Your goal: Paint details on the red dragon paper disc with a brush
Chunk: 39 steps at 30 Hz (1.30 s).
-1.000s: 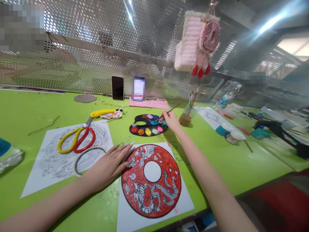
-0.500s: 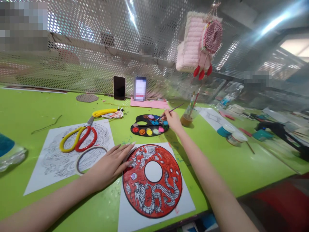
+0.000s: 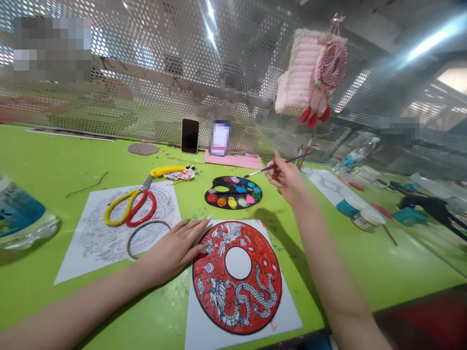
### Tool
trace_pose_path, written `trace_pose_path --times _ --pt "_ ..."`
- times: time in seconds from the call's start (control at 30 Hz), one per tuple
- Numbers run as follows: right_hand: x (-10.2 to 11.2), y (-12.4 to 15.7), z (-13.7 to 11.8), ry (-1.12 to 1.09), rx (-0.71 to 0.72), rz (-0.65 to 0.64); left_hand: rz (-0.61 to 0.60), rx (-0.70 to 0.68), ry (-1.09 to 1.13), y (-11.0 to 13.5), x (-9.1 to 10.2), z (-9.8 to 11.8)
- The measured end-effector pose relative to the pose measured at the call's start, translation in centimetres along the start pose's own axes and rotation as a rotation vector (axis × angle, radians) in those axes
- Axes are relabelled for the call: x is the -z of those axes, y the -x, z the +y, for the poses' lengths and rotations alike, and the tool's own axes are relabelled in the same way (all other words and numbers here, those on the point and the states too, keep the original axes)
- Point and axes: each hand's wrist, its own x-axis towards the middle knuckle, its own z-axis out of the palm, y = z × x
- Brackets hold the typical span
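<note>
My right hand (image 3: 286, 180) is closed around a thin paintbrush (image 3: 292, 159), held in the air just right of the palette. The brush tip points left, over the far edge of the black palette (image 3: 216, 190), which carries several blobs of coloured paint. With fingers stretched out, my left hand (image 3: 182, 245) lies flat at the left edge of a sheet with a round red drawing (image 3: 268, 248). A black-and-white dragon and a bird show on the red, around a white centre circle. Under my left wrist side sits a roll of tape (image 3: 131, 240).
Scissors (image 3: 141, 206) lie on a line-drawn sheet (image 3: 78, 253) at left, near a yellow cutter (image 3: 164, 170) and a bottle (image 3: 22, 214). Two phones lean at the back, one dark (image 3: 190, 136). Paint jars (image 3: 349, 206) stand right; a pink bag (image 3: 304, 73) hangs above.
My right hand has lifted the brush off the palette's blue paint and moved right, in front of the water cup. My left hand stays on the sheet. The whole view has shifted slightly.
</note>
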Motion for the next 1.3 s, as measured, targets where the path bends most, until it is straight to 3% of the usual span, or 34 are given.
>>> trace_pose_path --times 0.23,0.4,0.53,0.73,0.93,1.17,1.3 --pt "-2.0 4.8 -4.8 -0.169 0.021 -0.266 -0.012 0.111 0.04 -0.4 0.2 0.5" --pt "-2.6 9.3 -5.0 -0.167 -0.094 -0.439 -0.052 0.164 0.086 -0.6 -0.1 0.5" --pt "-2.9 11.8 -1.7 -0.135 -0.128 -0.401 -0.068 0.164 0.114 -0.8 -0.2 0.4" --pt "-3.4 13.2 2.9 -0.02 -0.139 -0.326 -0.071 0.157 0.116 -0.5 0.2 0.3" --pt "-3.2 15.1 2.7 0.211 -0.129 -0.256 -0.061 0.124 0.072 -0.4 0.1 0.5" --pt "-3.2 16.1 3.1 0.438 0.047 -0.412 -0.056 0.05 0.045 -0.4 0.3 0.5" --pt "-2.9 16.4 3.5 0.651 0.086 -0.367 -0.045 0.053 0.029 -0.5 0.3 0.6"
